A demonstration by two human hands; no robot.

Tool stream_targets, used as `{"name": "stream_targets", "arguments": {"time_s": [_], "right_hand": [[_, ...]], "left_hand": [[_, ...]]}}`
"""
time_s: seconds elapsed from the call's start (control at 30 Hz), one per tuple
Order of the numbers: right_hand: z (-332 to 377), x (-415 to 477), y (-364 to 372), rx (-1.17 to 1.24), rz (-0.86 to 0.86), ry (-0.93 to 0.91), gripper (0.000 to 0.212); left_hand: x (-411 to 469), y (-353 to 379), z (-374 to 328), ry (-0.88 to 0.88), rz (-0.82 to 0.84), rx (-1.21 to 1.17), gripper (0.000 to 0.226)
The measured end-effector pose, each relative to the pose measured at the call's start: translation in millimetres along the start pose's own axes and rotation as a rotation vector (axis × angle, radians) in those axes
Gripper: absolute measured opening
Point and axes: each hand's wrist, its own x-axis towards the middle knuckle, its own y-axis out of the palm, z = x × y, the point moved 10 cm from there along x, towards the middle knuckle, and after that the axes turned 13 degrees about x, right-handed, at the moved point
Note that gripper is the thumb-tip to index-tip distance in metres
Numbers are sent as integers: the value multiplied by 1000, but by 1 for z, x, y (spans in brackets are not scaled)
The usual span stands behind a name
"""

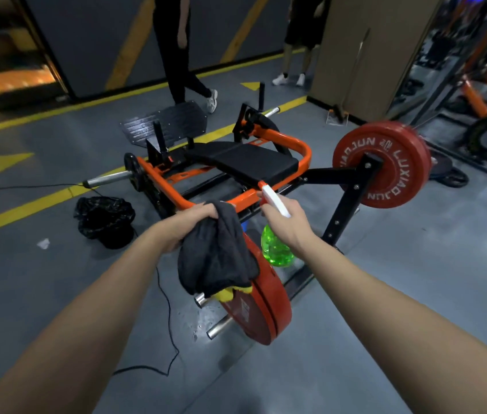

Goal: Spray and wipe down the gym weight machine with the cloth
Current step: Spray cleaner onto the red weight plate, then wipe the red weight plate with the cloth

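Observation:
The weight machine [302, 150] has an orange tube frame and a black padded seat [245, 159], low on the floor ahead. My left hand [188, 222] grips a dark grey cloth [215, 255] with a yellow edge; the cloth hangs just in front of the near orange bar. My right hand [284, 225] holds a green spray bottle [276, 249] by its white trigger head, nozzle pointing toward the frame's near bar. Red weight plates sit on the machine, one at right [385, 165] and a pair below the cloth [266, 312].
A black plastic bag [104, 219] lies on the floor at left, and a black cable [164, 294] runs past it. Two people [182, 55] stand at the back. A mirror wall [475, 70] and more plates are at right. Yellow lines cross the grey floor.

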Motion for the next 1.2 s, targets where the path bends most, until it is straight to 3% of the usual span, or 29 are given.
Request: {"name": "stream_targets", "arguments": {"time_s": [0.07,0.17,0.23,0.33,0.47,0.73,0.9,0.97,1.07,1.2], "right_hand": [[15,9,15,93,17,-30,26],[27,22,40,224,108,-9,35],[28,26,53,253,190,12,33],[31,35,61,175,282,-12,28],[34,56,63,-140,306,-149,31],[-21,88,55,-229,296,263,109],[-39,91,66,-44,428,442,143],[-43,94,71,-92,494,441,140],[-44,102,82,-241,492,358,109],[-20,103,108,-400,451,201,70]], "left_hand": [[2,10,-14,48,20,32,61],[13,21,-29,82,35,125,70],[20,23,-35,78,29,168,51],[33,25,-33,15,58,164,39],[56,33,-28,-41,97,170,39],[95,24,-40,-10,25,159,35],[109,-10,-19,-94,-26,100,17],[119,-29,-11,-168,-83,53,29],[124,-47,-2,-236,-84,45,48],[123,-72,12,-212,-37,-138,25]]}}
